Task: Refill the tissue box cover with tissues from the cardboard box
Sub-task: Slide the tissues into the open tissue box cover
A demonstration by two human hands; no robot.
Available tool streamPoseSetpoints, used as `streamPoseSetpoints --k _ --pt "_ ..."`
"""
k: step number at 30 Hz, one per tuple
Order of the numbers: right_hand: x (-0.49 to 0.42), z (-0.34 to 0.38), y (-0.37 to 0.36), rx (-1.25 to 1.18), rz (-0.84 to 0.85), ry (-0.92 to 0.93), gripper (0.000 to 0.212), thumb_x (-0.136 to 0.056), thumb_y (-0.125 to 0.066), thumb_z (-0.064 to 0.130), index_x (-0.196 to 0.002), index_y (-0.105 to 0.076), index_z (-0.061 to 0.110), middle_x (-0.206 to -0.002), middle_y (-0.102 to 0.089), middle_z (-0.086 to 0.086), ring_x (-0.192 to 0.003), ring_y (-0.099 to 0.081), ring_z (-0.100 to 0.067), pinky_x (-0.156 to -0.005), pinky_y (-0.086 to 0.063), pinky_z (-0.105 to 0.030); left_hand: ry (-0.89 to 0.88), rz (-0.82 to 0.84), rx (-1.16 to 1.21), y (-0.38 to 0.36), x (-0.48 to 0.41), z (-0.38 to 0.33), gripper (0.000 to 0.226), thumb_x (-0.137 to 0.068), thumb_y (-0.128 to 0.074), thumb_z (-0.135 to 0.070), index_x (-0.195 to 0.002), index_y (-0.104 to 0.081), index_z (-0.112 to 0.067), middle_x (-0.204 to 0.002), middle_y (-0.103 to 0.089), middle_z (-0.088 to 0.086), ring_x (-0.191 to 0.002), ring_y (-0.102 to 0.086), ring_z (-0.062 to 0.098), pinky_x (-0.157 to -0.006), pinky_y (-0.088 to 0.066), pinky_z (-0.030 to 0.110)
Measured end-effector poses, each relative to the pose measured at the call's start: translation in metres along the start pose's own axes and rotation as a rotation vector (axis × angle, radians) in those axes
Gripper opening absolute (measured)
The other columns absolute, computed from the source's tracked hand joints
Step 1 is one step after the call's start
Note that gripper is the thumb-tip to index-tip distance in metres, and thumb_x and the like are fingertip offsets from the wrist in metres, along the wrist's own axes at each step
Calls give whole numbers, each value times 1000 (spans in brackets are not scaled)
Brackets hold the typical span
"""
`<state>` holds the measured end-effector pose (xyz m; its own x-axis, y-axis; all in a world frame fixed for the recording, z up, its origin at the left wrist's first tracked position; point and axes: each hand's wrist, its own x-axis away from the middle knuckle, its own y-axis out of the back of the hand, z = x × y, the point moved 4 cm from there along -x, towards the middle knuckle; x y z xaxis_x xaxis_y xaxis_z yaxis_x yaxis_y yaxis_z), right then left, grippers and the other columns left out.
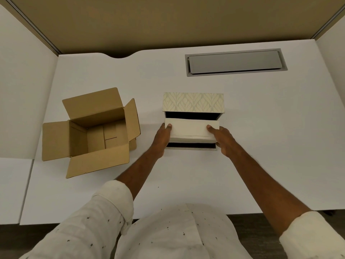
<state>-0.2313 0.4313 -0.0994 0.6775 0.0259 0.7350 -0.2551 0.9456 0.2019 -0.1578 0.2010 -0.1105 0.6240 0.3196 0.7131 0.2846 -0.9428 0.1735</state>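
A white stack of tissues point(188, 130) sits over the open tissue box cover point(192, 147), whose dark inside shows behind and in front of the stack. The cover's leaf-patterned lid point(193, 102) stands up at the far side. My left hand point(162, 139) grips the stack's left end and my right hand point(222, 139) grips its right end, thumbs on top. The brown cardboard box point(89, 131) stands to the left with its flaps open; its inside looks empty.
The white desk point(261, 146) carries a grey cable hatch point(235, 61) at the back right. A tan partition point(168, 19) rises behind the desk. White side panels flank it left and right.
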Motion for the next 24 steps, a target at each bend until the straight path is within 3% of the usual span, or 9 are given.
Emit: streamPoseSetpoints --k 12,19,24 --pt "3 -1 -10 15 8 12 59 -99 -57 42 -148 -42 12 -145 -52 -8 -133 -47 -27 -103 -38 -34 -2 -9 30 6 2 2 55 -106 -34 -38 -157 -24 -21 -162 -29 5 -145 -32 28 -120 -31 48" --pt "3 3 -4 3 25 -7 54 -99 -58 39 -143 -47 10 -142 -55 -9 -127 -51 -27 -106 -41 -36 -17 -19 12 1 5 -1 54 -107 -33 -38 -156 -25 -18 -161 -31 5 -144 -33 26 -116 -28 39" --pt "1 4 -2 18 9 -5 55 -98 -59 40 -142 -47 9 -141 -54 -10 -121 -51 -25 -109 -42 -38 5 -1 36 -2 7 -2 54 -107 -32 -38 -157 -23 -19 -162 -29 5 -146 -30 26 -118 -26 41"
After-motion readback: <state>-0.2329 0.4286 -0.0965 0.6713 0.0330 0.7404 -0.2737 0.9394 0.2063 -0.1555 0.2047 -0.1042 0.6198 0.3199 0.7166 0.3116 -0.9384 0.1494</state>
